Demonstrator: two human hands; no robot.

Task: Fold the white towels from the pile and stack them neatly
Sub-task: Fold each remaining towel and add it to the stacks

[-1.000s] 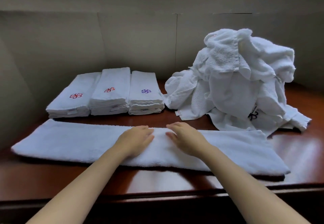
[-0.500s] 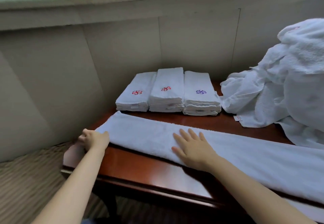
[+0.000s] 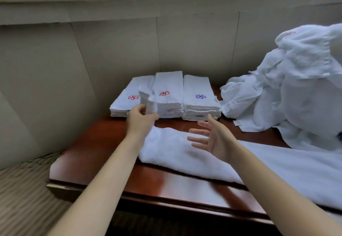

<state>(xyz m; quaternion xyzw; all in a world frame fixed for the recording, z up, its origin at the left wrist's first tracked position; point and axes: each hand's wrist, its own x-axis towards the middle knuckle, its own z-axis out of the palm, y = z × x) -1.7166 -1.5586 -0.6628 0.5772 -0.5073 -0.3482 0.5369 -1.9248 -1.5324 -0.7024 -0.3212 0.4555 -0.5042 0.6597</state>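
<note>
— towel first: where is it lying?
— it is stretching across the front of the reddish desk as a long folded strip, running off the right edge of the view. its left end is lifting off the wood.
— who is lifting it?
— the left hand is gripping that end, fingers closed on the white cloth and raising it in front of the stacks.
— and the other grip?
— the right hand is hovering just above the strip, palm turned left, fingers spread wide, holding nothing.
— the stacks?
— three folded stacks are sitting side by side at the back by the wall, two showing red emblems, one purple.
— the pile?
— it is heaping up at the right, loose and crumpled, spilling onto the desk behind the strip.
</note>
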